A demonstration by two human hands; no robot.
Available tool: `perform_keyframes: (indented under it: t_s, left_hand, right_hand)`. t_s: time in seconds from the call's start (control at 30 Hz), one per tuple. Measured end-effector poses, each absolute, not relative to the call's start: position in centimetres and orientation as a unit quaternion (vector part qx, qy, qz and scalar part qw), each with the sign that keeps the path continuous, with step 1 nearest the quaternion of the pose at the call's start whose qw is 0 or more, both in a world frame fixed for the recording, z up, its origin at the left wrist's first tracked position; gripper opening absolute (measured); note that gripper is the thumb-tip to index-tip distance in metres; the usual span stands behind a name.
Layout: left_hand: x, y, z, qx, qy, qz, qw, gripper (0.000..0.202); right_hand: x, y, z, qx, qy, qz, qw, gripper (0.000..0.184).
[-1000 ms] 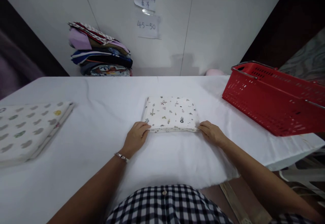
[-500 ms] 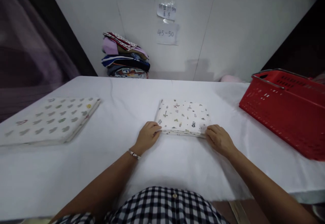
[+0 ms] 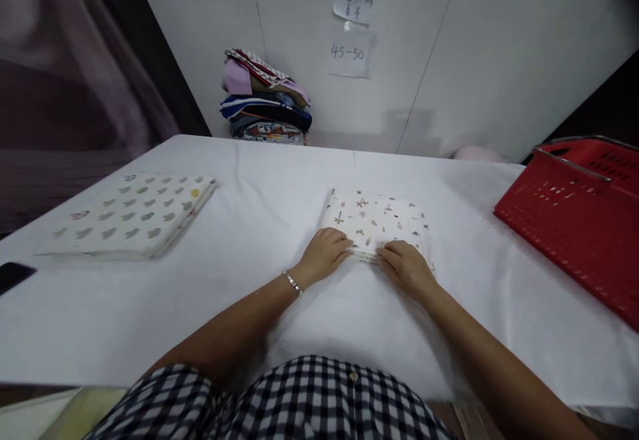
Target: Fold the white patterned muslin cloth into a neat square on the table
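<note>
A small folded white cloth (image 3: pixel 382 217) with little printed figures lies on the white-covered table (image 3: pixel 279 180), right in front of me. Both hands grip its near edge, fingers curled over the fabric. My left hand (image 3: pixel 324 253), with a thin bracelet at the wrist, holds the near left part. My right hand (image 3: pixel 404 267) holds the near middle, close beside the left.
A second folded cloth (image 3: pixel 134 214) with a leaf print lies at the left. A red plastic basket (image 3: pixel 579 220) stands at the right edge. A pile of folded fabrics (image 3: pixel 264 100) sits against the back wall. A dark phone (image 3: pixel 12 275) lies at the far left.
My hands have come together along the cloth's near edge; the right hand moved in from the right corner. The view has swung to the left.
</note>
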State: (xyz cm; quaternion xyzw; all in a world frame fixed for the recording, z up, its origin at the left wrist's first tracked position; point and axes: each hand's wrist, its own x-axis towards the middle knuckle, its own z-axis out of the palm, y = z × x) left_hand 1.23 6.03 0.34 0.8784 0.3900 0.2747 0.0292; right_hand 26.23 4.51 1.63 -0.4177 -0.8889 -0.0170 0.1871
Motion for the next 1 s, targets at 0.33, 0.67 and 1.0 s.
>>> perform_keyframes:
  t_s: [0.33,0.67,1.0]
  left_hand:
    - [1.0,6.4,-0.7,0.868,0.389,0.292,0.101,0.022]
    - [1.1,6.4,-0.5,0.869,0.395,0.280,0.104,0.022]
    - [1.2,6.5,0.1,0.863,0.407,0.273,0.120,0.027]
  right_hand:
    - [24.7,4.9,-0.6,-0.440,-0.855,0.032,0.273,0.023]
    - [24.9,5.1,-0.9,-0.428,-0.855,0.044,0.291,0.023]
    - [25.0,4.9,-1.1,-0.414,-0.872,0.021,0.263,0.024]
